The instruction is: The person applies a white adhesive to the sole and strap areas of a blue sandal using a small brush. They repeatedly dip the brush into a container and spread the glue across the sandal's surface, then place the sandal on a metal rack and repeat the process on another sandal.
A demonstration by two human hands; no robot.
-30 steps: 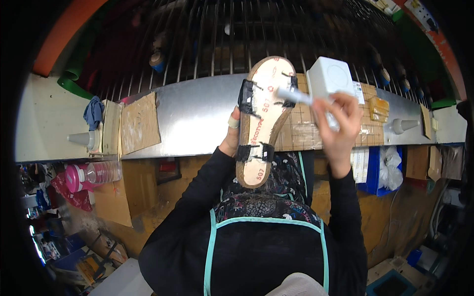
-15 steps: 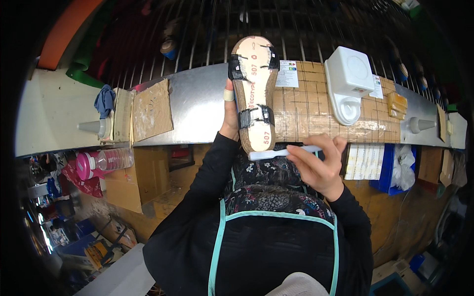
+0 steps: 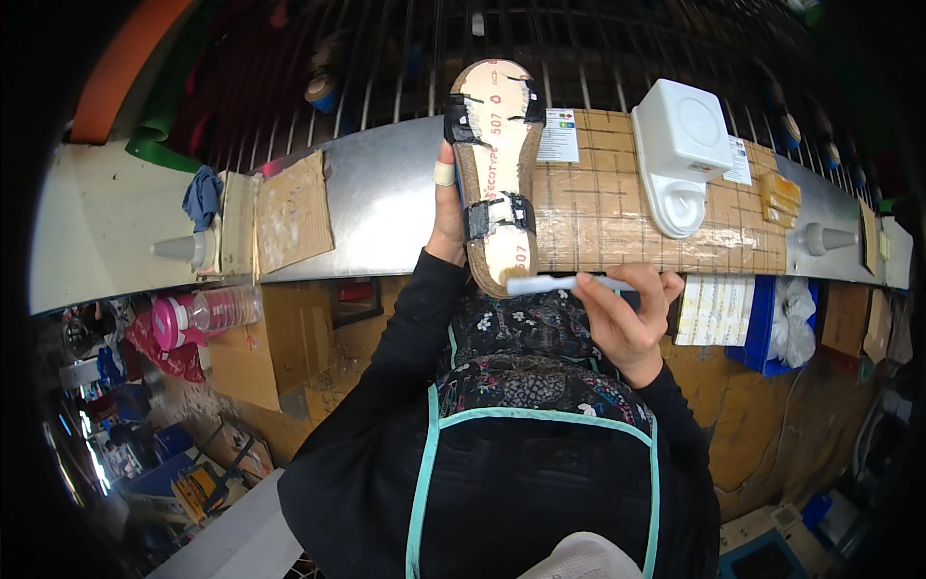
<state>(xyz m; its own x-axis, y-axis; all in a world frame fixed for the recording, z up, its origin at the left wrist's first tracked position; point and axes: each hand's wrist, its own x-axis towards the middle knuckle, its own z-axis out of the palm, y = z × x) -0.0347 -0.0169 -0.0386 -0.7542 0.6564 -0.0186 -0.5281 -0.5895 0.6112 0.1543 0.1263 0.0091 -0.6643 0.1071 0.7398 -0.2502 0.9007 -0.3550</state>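
Note:
A sandal is held with its pale underside facing me, its rounded toe end pointing away. Black strap ends are folded onto that underside at both sides, and red marks run along it. My left hand, a bandage on its thumb, is closed around the sandal's left side; its other fingers are hidden behind. Pinched in my right hand is a slim white toothbrush-like brush. The brush's head touches the near, heel end of the underside, where a darker brownish patch shows.
A white plastic dispenser with a small cup stands on the cardboard-covered bench. Yellowish blocks and a grey cone nozzle lie to its right. Left are a cardboard sheet and blue cloth. Metal rollers run behind.
The brush has moved from the sandal's near edge up onto the heel end of its underside, turning onto its side. The sandal has shifted slightly away from me.

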